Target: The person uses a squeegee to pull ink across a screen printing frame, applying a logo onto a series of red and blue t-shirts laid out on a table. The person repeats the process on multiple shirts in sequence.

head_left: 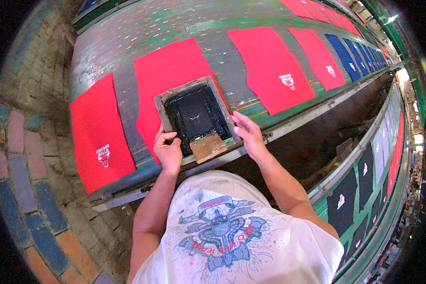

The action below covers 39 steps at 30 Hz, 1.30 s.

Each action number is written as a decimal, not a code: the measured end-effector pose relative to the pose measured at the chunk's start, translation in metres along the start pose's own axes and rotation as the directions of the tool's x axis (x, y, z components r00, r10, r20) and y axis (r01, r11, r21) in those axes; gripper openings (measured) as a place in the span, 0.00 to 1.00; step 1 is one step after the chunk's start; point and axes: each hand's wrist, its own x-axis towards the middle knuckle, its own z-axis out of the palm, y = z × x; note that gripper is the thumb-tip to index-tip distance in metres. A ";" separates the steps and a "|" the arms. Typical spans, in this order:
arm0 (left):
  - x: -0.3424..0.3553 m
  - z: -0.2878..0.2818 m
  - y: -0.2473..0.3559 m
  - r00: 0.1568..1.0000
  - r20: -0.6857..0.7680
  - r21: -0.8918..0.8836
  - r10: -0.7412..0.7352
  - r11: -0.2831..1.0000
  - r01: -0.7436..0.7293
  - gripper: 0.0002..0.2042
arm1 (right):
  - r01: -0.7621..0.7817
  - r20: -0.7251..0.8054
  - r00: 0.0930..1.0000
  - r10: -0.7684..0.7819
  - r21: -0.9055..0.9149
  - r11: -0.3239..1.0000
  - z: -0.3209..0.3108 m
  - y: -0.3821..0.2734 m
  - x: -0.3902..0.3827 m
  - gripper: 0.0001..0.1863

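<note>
A small wooden screen-printing frame (162, 108) lies on a red fabric piece (170, 61) near the table's front edge. Black ink coats its inside, and a faint bull-head outline shows in the mesh. My left hand (168, 152) grips the frame's near left side, fingers curled over the rim. On the right side of the frame, my right hand (249, 135) holds the rim with the thumb on top. A brown, ink-stained squeegee (208, 146) leans inside the frame at its near end, between my hands, and neither hand touches it.
The long table (142, 26) carries a printed red piece (99, 137) at left, more red pieces (272, 71) at right, and blue pieces (343, 57) beyond. A metal rail (288, 124) edges it. Across a dark gap, another table (321, 208) holds black pieces (341, 206). Brick paving (45, 208) lies left.
</note>
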 end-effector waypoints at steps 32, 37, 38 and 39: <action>-0.007 -0.002 0.012 0.996 -0.014 -0.100 -0.083 0.992 0.081 0.17 | 0.883 0.895 0.444 -0.040 -0.430 0.189 0.050 -0.066 0.029 0.23; -0.009 0.003 0.011 0.996 -0.082 0.240 0.020 0.971 0.001 0.23 | 0.830 0.903 0.424 0.075 -0.420 0.368 0.047 -0.075 0.089 0.20; -0.008 0.002 0.011 0.991 -0.051 0.320 0.127 0.942 -0.104 0.22 | 0.827 0.902 0.429 0.037 -0.409 0.385 0.050 -0.075 0.102 0.20; -0.006 0.000 0.013 0.979 -0.016 0.422 0.204 0.889 -0.178 0.21 | 0.830 0.898 0.440 0.026 -0.418 0.369 0.052 -0.076 0.114 0.19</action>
